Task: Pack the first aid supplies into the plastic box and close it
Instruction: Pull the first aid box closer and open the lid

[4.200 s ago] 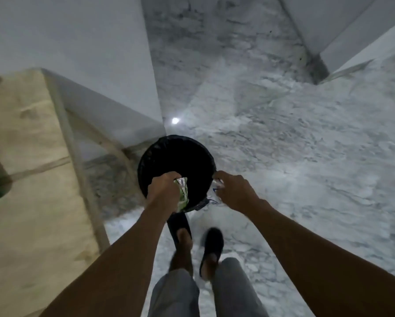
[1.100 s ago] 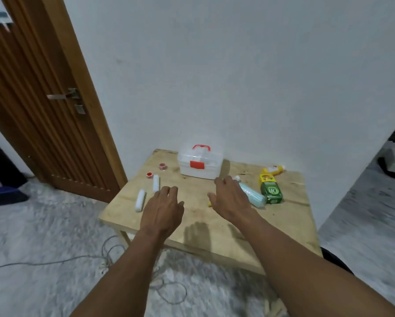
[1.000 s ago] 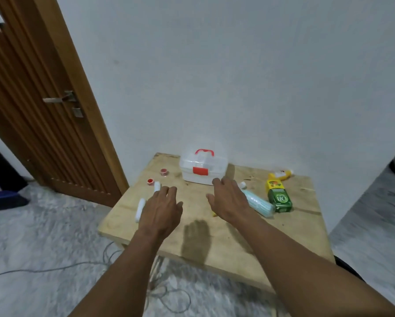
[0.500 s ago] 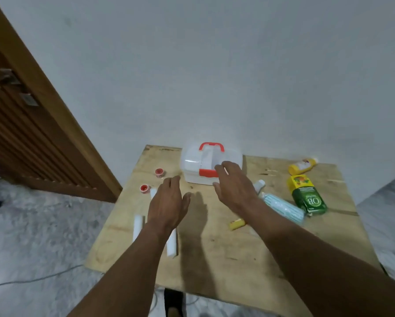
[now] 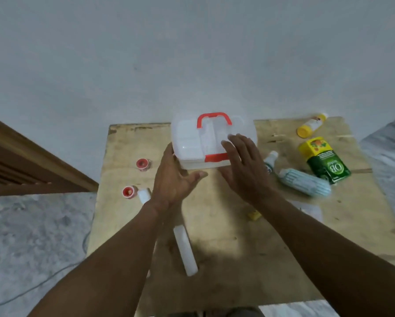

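Step in hand looks like getting hold of the plastic box (image 5: 201, 143) to open it; nothing is packed yet, and the lid is down with the red latch (image 5: 216, 157) at the front. The box sits at the far edge of the wooden table (image 5: 226, 248), against the wall, red handle (image 5: 214, 118) up. Left hand (image 5: 171, 179) has its fingers spread and loose, fingertips at the box's left front corner, apparently touching, thumb out below the front wall; no grip closed. Right hand (image 5: 244, 170) is flat, fingers apart, fingertips over the right of the lid, covering part of the latch; can't tell if they press on it. Next move, as I read it: steady the box with the left, pop the latch with the right, swing the lid back. Supplies all lie loose: two red tape rolls (image 5: 142, 163) and white rolls (image 5: 185, 250) on the left, green carton (image 5: 324, 163), yellow bottle (image 5: 310, 125) and blue pack (image 5: 306, 185) on the right.
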A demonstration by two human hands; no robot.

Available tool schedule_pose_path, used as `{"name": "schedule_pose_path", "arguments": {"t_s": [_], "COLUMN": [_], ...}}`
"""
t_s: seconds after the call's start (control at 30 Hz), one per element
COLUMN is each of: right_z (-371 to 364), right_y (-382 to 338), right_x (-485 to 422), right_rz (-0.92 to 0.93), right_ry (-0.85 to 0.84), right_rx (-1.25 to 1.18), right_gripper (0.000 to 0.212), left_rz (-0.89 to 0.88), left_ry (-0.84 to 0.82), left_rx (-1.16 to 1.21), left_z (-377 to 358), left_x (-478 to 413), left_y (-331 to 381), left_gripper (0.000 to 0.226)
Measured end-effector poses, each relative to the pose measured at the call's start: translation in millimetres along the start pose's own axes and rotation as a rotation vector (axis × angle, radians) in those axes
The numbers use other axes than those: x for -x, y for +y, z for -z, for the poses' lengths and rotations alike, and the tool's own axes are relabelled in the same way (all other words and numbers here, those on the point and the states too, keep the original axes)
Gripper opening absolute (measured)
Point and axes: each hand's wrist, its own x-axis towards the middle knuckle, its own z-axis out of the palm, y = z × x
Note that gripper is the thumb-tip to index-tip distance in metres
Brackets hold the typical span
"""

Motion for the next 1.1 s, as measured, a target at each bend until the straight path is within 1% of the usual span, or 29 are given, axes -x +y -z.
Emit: {"name": "schedule_pose_path", "arguments": {"t_s": [0.07,0.13,0.17,0.23,0.3,0.4,0.5,0.57,0.7,0.9,1.0,1.1], "right_z": [-7.9,-11.6,-12.6,-14.6,-16.5,-17.2,-17.8,-15.6,-16.3,-21.2,-18.5,-16.8], "right_y": [-2.0,-3.4,-3.3,-2.0,-2.4,-6.9,-7.8,-7.1,-8.8,-7.8,-8.4,-10.2], "right_x": [-2.3,-5.0,-6.7,-10.6,-17.2,-25.1,-27.2,-26.3,-27.6,-28.2,-30.8,-33.9], "right_rz": [-0.018,-0.012,-0.002,0.016,0.025,0.055,0.087,0.085,0.079,0.089,0.103,0.121], "right_ry": [0.091,0.149,0.163,0.182,0.231,0.313,0.313,0.308,0.292,0.303,0.315,0.292], "right_rx": [-0.008,0.012,0.039,0.105,0.156,0.188,0.208,0.223,0.23,0.243,0.285,0.326], "right_gripper": [0.066,0.066,0.069,0.072,0.067,0.055,0.054,0.054,0.056,0.054,0.047,0.033], "left_rz": [-0.008,-0.013,-0.006,0.013,0.026,-0.002,-0.039,-0.043,-0.084,-0.066,-0.061,-0.079], "left_ry": [0.012,0.029,0.028,0.026,0.011,-0.045,-0.081,-0.058,0.017,0.046,0.04,0.03], "left_rx": [0.068,0.081,0.085,0.126,0.148,0.083,0.016,0.005,0.052,0.017,-0.001,-0.009], "left_z": [-4.0,-5.5,-4.9,-2.5,-1.1,1.9,4.5,2.4,-3.5,-1.2,-0.6,-2.7], "left_x": [-5.0,-8.6,-8.5,-7.8,-7.8,-11.4,-14.2,-17.3,-22.6,-21.0,-22.6,-22.7], "left_y": [2.3,4.5,7.9,11.2,11.4,5.5,-4.5,-8.0,-11.5,-16.3,-18.1,-20.3], "left_gripper": [0.096,0.102,0.102,0.094,0.088,0.096,0.105,0.107,0.089,0.082,0.08,0.077]}}
